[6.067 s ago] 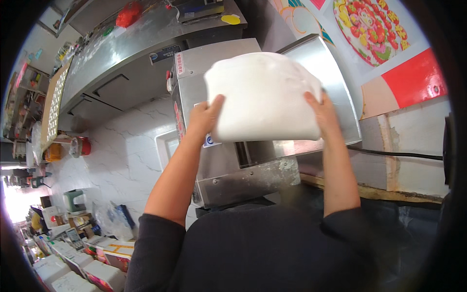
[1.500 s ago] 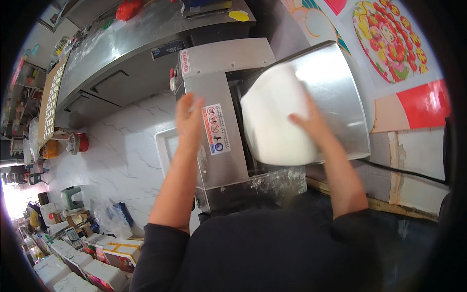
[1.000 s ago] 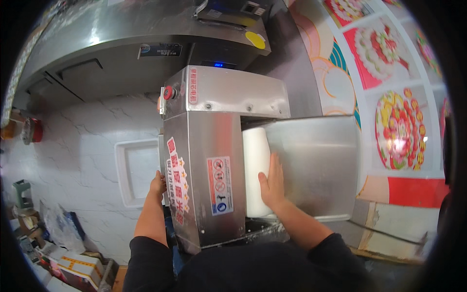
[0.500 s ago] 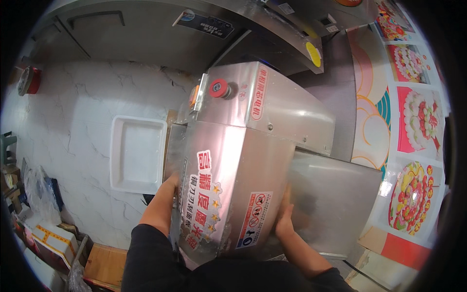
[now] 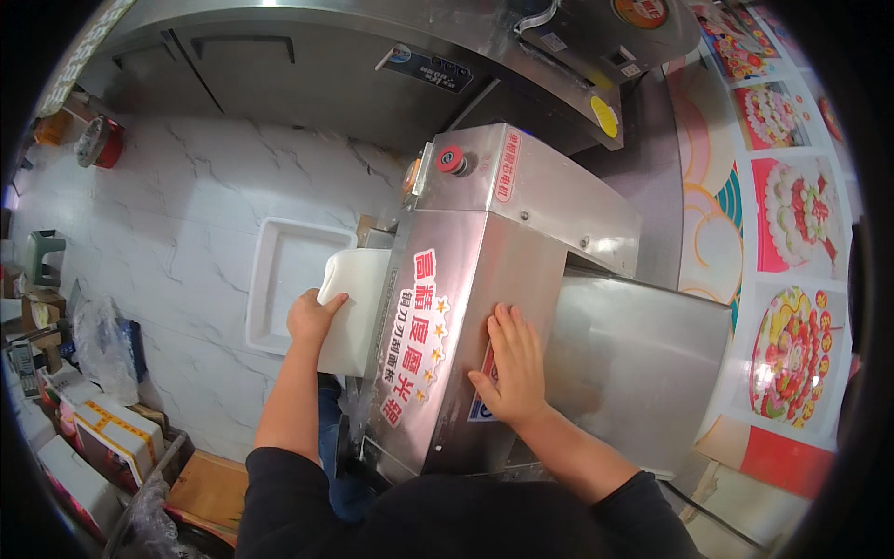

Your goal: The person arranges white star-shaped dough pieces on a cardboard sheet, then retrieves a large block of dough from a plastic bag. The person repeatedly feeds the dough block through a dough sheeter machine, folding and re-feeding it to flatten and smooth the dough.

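Observation:
A stainless steel dough-rolling machine [image 5: 456,270] with a red button [image 5: 451,159] stands right in front of me. From its left side hangs a smooth white sheet of dough [image 5: 357,312]. My left hand [image 5: 313,315] is closed on the outer edge of this sheet, its fingers partly hidden. On the machine's sloping metal cover my right hand [image 5: 514,365] lies flat, fingers stretched out and holding nothing. To the right of that hand is the machine's flat steel tray [image 5: 643,363]. The rollers are hidden under the cover.
A white plastic tub [image 5: 258,293] sits on the marbled floor beyond my left hand. Cartons [image 5: 116,433], a plastic bag [image 5: 102,345] and a wooden board [image 5: 207,494] crowd the lower left. Steel cabinets [image 5: 307,70] run along the back; cake pictures [image 5: 796,345] cover the right side.
The dough sheet now shows at the machine's left side, with my left hand on it. My right hand has moved from beside the tray up onto the cover. The view has shifted.

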`<state>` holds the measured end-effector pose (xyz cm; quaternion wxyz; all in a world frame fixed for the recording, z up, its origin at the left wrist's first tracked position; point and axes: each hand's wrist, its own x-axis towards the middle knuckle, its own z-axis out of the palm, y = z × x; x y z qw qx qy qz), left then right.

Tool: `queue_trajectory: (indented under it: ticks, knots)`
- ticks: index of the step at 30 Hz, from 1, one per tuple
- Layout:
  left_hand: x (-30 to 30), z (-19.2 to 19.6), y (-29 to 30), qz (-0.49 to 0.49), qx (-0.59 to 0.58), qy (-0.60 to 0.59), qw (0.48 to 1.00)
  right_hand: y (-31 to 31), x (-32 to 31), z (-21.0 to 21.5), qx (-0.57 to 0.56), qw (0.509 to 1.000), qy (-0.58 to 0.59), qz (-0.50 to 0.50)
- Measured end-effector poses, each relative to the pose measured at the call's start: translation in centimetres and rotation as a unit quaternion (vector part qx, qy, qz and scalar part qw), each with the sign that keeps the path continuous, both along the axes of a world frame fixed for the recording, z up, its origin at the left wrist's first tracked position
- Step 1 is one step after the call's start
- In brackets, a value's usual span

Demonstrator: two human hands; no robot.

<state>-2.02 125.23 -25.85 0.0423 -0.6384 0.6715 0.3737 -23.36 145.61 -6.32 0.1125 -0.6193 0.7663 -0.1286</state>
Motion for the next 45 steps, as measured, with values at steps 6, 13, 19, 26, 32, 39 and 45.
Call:
queue_trajectory:
  ticks: [6,13,19,26,32,39,45]
  knots:
    - [1.1,10.0,-1.2,-0.037,-0.127,-0.055,0.990,0.3,0.1,0.0,-0.035,0.999,0.004,-0.009]
    - [-3.1,24.4,-0.2,-0.268,-0.368,-0.035,0.890,1.1,0.0,-0.7,-0.087,0.996,0.004,-0.030]
    - [-2.4,42.7,1.4,-0.338,-0.639,0.015,0.691,1.6,0.2,1.2,-0.094,0.981,-0.133,-0.108]
    - [1.4,46.9,14.4,-0.537,-0.675,0.083,0.499,8.3,0.2,10.4,-0.473,0.879,-0.019,-0.059]
    - [0.0,37.8,21.5,-0.662,-0.428,0.102,0.607,16.5,3.2,8.5,-0.373,0.908,-0.186,0.047]
    - [-1.8,35.4,20.9,-0.447,-0.546,0.147,0.693,13.5,1.5,8.2,-0.263,0.822,-0.436,-0.256]
    - [-11.0,31.2,13.1,-0.469,-0.517,0.050,0.714,4.6,-3.9,9.9,-0.250,0.905,0.205,-0.276]
